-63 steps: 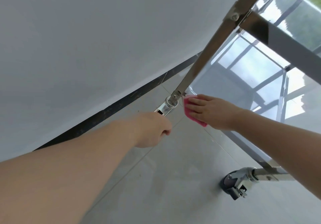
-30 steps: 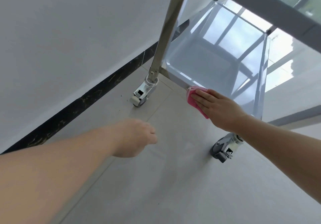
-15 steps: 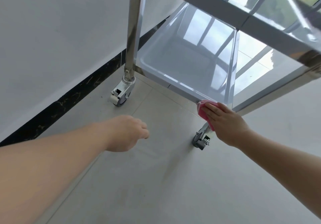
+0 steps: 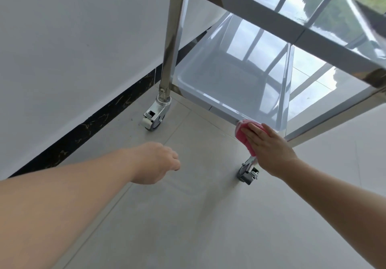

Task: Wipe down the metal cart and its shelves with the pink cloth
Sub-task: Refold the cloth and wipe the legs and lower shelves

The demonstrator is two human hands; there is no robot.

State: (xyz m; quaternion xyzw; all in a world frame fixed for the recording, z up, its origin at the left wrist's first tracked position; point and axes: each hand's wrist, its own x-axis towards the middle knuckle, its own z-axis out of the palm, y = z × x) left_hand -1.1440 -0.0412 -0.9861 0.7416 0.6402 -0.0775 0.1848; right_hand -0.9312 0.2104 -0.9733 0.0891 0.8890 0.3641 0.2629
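A shiny metal cart stands against the wall, its upright leg [image 4: 171, 39] at centre top and its bottom shelf [image 4: 225, 85] just above the floor. My right hand [image 4: 269, 149] presses the pink cloth [image 4: 244, 137] with straight fingers against the near right corner of the bottom shelf's rim. My left hand [image 4: 156, 162] hovers over the floor in front of the cart, fingers loosely curled, holding nothing. The upper shelf [image 4: 313, 18] crosses the top right.
Two caster wheels show: one under the left leg [image 4: 153, 117], one below my right hand [image 4: 248, 171]. A white wall [image 4: 73, 39] with a black marble skirting [image 4: 83, 131] runs on the left. Grey floor tiles [image 4: 198, 216] fill the foreground.
My right hand has slid the cloth along the bottom shelf's front rim from the left leg to the right corner. My left hand let go of the leg and drew back.
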